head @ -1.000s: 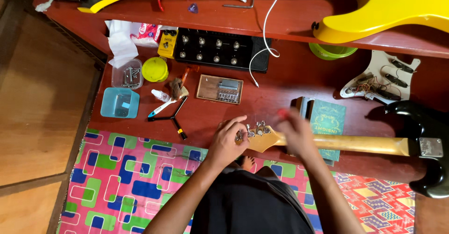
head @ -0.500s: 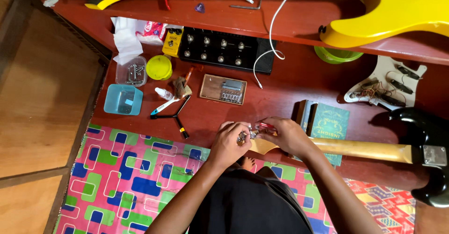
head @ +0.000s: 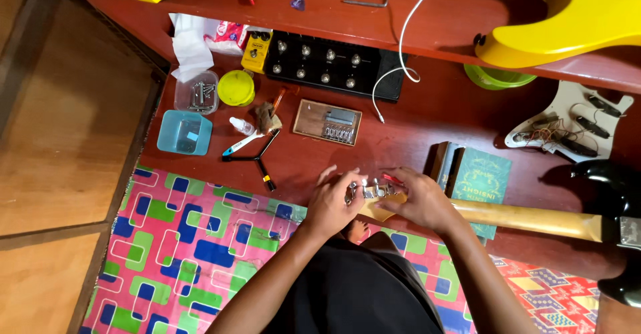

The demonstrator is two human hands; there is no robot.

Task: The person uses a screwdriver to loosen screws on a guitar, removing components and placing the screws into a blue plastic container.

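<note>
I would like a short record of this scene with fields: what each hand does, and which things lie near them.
left hand: on the guitar headstock, by the tuning pegs
right hand: grips the headstock; a small red tool shows at its fingers
guitar neck: runs right to a black body
nearby: green book, Y-shaped wrench, blue tub
under: patterned mat

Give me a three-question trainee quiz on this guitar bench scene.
1. True or false: both hands are at the guitar headstock.
2. Which lies nearest the left hand? A) the black Y-shaped tool B) the loose white pickguard C) the green bowl
3. Fill in: the neck under the right hand runs to a ____ guitar body.

Key: 1 true; 2 A; 3 black.
</note>
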